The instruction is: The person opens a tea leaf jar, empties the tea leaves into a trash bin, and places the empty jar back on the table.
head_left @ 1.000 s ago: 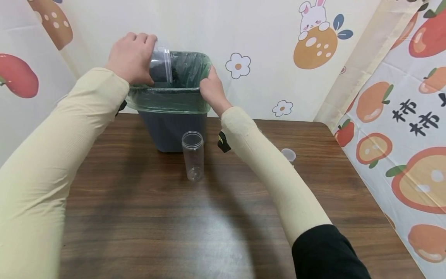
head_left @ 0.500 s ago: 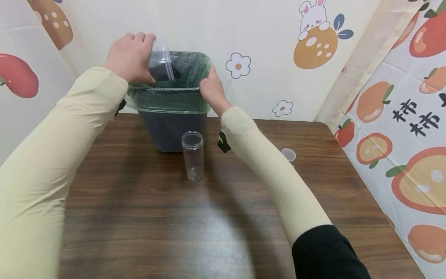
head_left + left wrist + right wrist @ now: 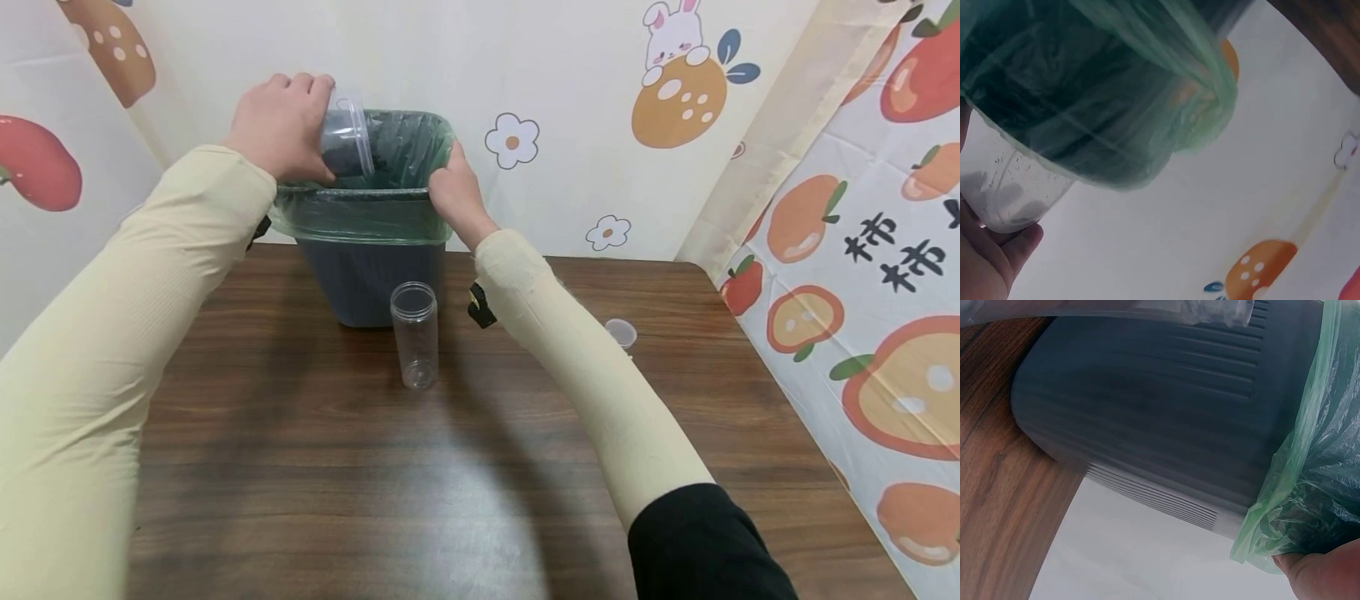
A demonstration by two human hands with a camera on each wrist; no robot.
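Observation:
My left hand grips a clear plastic jar on its side over the left part of the bin's mouth, the open end facing right and a little down. Dark specks cling inside the jar in the left wrist view. Dark grey and lined with a green plastic bag, the trash bin stands upright at the back of the table. At its right rim my right hand holds the edge, thumb on top over the bag. The bin's contents are hidden by the liner and the front rim.
A tall clear bottle without a cap stands just in front of the bin on the brown wooden table. Partly behind the right forearm lies a small translucent lid. Printed curtains hang close behind the bin and along the sides.
The jar in my left hand has tipped slightly, its mouth turning a bit further down into the bin. My right hand, the bin and the bottle stay in place.

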